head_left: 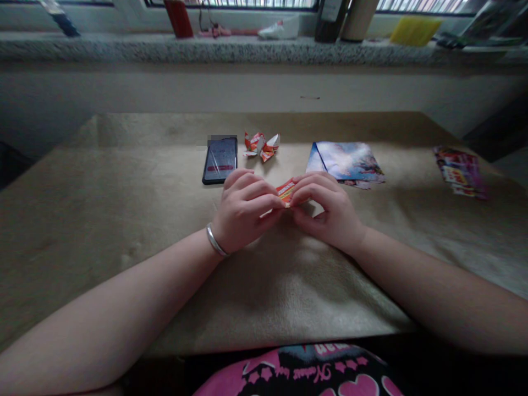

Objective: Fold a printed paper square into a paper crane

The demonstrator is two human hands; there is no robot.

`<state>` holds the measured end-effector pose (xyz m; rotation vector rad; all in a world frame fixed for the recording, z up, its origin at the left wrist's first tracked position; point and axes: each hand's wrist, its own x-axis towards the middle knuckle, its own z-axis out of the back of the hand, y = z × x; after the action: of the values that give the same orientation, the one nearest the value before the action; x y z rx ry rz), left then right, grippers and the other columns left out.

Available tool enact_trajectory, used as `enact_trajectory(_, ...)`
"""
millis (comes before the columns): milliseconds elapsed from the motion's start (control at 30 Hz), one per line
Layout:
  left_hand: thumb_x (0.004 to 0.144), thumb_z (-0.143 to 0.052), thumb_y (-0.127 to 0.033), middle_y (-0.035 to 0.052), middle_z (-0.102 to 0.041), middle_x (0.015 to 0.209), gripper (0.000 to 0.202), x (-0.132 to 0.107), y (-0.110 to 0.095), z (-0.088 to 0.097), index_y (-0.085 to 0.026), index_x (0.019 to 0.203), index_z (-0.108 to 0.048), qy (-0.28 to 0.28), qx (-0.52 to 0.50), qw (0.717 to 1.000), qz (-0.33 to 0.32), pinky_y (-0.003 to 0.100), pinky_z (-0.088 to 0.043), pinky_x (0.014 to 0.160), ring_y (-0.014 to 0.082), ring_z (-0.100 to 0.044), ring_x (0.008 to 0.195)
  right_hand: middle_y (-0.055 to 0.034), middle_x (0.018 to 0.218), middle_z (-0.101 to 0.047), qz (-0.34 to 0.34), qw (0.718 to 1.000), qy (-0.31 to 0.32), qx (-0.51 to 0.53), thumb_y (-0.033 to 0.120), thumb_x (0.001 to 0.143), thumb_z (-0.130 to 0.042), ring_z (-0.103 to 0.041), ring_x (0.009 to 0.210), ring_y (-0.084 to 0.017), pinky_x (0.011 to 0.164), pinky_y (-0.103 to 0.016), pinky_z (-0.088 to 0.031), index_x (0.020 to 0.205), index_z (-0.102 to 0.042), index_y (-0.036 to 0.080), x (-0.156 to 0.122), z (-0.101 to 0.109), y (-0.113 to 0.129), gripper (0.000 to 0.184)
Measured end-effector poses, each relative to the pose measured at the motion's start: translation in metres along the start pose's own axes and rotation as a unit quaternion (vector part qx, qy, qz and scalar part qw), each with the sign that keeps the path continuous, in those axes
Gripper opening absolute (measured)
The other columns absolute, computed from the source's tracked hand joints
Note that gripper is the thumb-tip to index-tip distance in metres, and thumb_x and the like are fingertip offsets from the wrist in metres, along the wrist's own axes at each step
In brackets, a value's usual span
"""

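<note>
My left hand (244,212) and my right hand (325,209) meet at the middle of the table, fingers curled and pinched together on a small folded piece of red and orange printed paper (286,191). Most of the paper is hidden between the fingers. A silver bangle (215,241) sits on my left wrist. Behind the hands lies a finished folded paper figure (261,146) of the same red and white print.
A dark phone (220,159) lies flat behind my left hand. A stack of printed sheets (346,161) lies to the right, another coloured leaflet (460,171) further right. A beige cloth (124,220) covers the table. The stone windowsill (247,49) carries several items.
</note>
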<state>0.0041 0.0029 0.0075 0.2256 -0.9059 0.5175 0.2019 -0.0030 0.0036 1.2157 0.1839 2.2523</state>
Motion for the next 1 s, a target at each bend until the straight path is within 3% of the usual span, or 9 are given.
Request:
enact_trajectory(333,0.081,-0.062,-0.026,-0.0051,-0.067,0.071,0.012,-0.001,0.001,0.000,-0.024,0.070,-0.058,0.056,0.025,0.998,-0.007,0.035,-0.040,0.084,0.0138,-0.054,0.072,-0.0032,0.086,-0.065,0.008,0.999,0.032,-0.028,0.017,0.076,-0.061,-0.059,0.098,-0.021,0.085,-0.038,-0.049,0.078,-0.061,0.025,-0.001,-0.001,-0.001,0.009)
enact_trajectory(733,0.078,-0.063,-0.022,-0.0060,-0.066,0.067,0.016,0.002,0.000,0.000,-0.022,0.064,-0.054,0.017,-0.008,1.000,-0.002,0.032,-0.041,0.077,0.0118,-0.052,0.065,-0.0033,0.083,-0.064,0.003,0.997,0.036,-0.068,0.013,0.071,-0.060,-0.060,0.095,-0.022,0.084,-0.039,-0.049,0.073,-0.057,0.023,0.000,0.002,-0.008,0.011)
enact_trajectory(1000,0.078,-0.062,-0.023,-0.0053,-0.066,0.066,0.014,0.002,0.001,0.000,-0.023,0.065,-0.056,0.020,-0.012,1.000,0.012,0.033,-0.041,0.077,0.0125,-0.053,0.066,-0.0038,0.082,-0.064,-0.007,0.996,0.030,-0.079,0.012,0.069,-0.060,-0.060,0.094,-0.024,0.081,-0.039,-0.049,0.073,-0.059,0.023,-0.002,0.004,-0.011,0.012)
